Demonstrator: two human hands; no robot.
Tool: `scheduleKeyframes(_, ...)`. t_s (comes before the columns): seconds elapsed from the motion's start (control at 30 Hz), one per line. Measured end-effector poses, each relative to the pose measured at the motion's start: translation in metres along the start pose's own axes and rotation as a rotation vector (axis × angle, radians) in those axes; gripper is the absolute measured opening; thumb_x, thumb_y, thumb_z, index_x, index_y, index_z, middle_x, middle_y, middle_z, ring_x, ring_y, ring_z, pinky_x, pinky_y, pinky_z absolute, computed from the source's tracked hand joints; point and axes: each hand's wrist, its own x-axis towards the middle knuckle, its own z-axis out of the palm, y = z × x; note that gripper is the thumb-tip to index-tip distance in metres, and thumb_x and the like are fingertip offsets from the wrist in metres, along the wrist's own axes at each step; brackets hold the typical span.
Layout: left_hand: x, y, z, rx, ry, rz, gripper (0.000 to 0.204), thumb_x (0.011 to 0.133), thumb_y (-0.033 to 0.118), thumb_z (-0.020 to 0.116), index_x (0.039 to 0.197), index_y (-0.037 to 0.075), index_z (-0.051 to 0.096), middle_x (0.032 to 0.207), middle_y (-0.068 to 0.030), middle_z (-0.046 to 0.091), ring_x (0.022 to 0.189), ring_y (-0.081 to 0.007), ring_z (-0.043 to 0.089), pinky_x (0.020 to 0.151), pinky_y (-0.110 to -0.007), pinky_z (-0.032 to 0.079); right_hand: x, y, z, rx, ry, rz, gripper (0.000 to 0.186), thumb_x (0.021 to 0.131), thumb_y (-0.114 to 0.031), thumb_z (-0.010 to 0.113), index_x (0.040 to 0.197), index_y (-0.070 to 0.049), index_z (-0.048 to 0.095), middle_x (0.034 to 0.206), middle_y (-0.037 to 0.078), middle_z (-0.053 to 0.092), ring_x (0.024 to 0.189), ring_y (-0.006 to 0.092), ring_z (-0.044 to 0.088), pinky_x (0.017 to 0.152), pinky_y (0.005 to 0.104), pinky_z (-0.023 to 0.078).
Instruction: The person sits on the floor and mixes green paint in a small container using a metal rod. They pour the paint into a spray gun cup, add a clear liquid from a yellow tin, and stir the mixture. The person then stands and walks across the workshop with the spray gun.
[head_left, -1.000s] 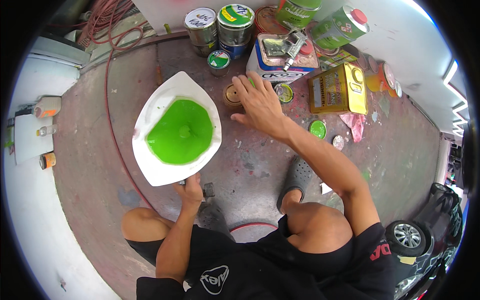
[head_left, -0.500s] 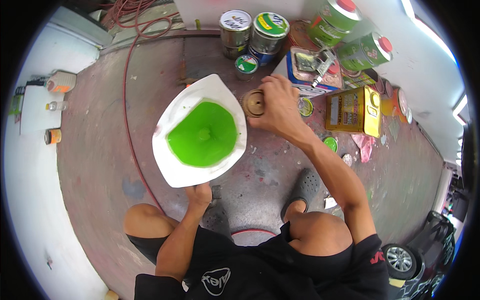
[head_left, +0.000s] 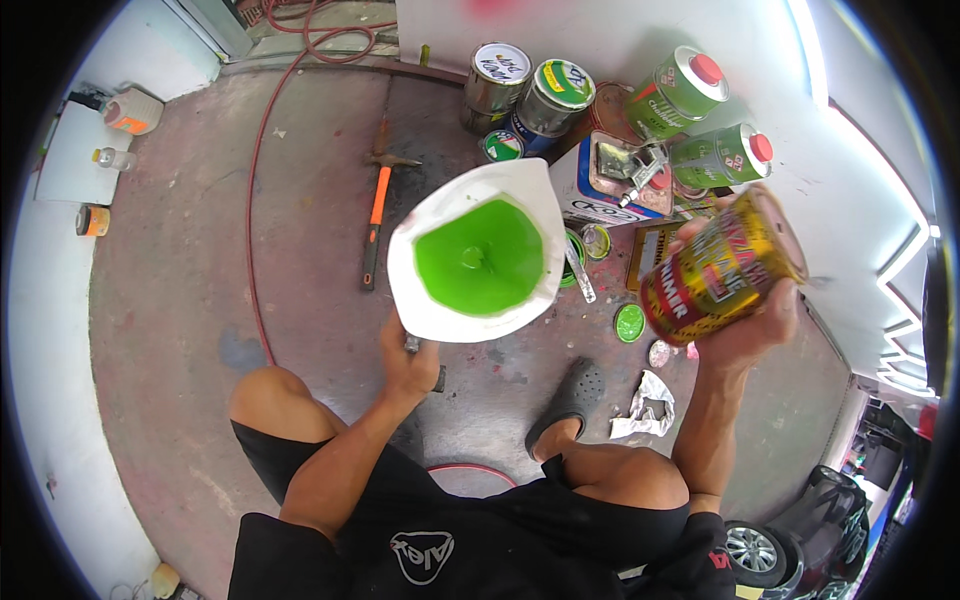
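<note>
A white paper strainer [head_left: 410,290] holding bright green paint [head_left: 480,260] is spread in front of me, its pointed side toward the cans. My left hand [head_left: 408,362] is closed beneath its near edge, around a dark metal handle that looks like part of a spray gun [head_left: 440,378]; most of it is hidden by the strainer. Off to the right, my right hand [head_left: 755,325] is wrapped around a yellow and red round can [head_left: 715,275], tilted and held up apart from the strainer. Right of the strainer, a flat stirring stick [head_left: 582,275] rests in a green-stained open can [head_left: 570,258].
A hammer [head_left: 377,215] lies beyond the strainer. Paint cans [head_left: 498,85], green tins [head_left: 675,95] and a square tin [head_left: 590,190] bearing a silver spray gun [head_left: 645,175] crowd the wall. A green-coated lid [head_left: 630,322] and a white rag [head_left: 645,405] lie right; a red hose [head_left: 253,220] runs left.
My right hand has moved away from the strainer to the right and nearer, turning the can so its label shows. In the picture, the strainer sits further right, and the view has shifted.
</note>
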Motion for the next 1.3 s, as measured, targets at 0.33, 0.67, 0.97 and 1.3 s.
scheduleKeyframes(0.33,-0.004,0.019,0.037,0.027,-0.096,0.109,0.049,0.109,0.025,0.076,0.145,-0.007,0.062,0.106,-0.0122,0.077,0.093,-0.0152,0.071,0.083,-0.034,0.057,0.000,-0.083,0.044,-1.084,-0.512,-0.101,0.088,0.065,-0.024,0.101,0.142,-0.004,0.063,0.128,0.015,0.071,0.118,0.0343,0.073,0.102,0.0463,0.058)
scheduleKeyframes(0.67,-0.009,0.027,0.056,0.159,-0.174,0.092,0.049,0.109,0.029,0.077,0.144,-0.004,0.064,0.096,-0.0129,0.074,0.088,-0.0152,0.069,0.078,-0.034,0.055,0.009,-0.111,0.075,-1.650,-0.903,-0.264,0.083,0.067,-0.015,0.095,0.143,-0.009,0.063,0.131,0.014,0.064,0.119,0.0354,0.070,0.096,0.0480,0.060)
scheduleKeyframes(0.97,-0.008,0.028,0.064,0.089,-0.206,0.083,0.052,0.109,0.035,0.076,0.143,-0.003,0.065,0.077,-0.0073,0.067,0.067,-0.0157,0.065,0.064,-0.035,0.051,0.013,-0.120,0.080,-1.839,-0.939,-0.241,0.081,0.066,-0.021,0.096,0.137,0.000,0.062,0.132,0.015,0.065,0.123,0.0320,0.068,0.099,0.0452,0.059)
scheduleKeyframes(1.3,-0.007,0.036,0.064,0.130,-0.220,0.073,0.052,0.105,0.032,0.079,0.141,-0.002,0.066,0.111,-0.0236,0.077,0.098,-0.0379,0.077,0.083,-0.045,0.060,0.011,-0.121,0.084,-1.831,-0.933,-0.408,0.070,0.064,-0.017,0.094,0.127,-0.003,0.066,0.123,0.010,0.062,0.120,0.0294,0.064,0.096,0.0424,0.060)
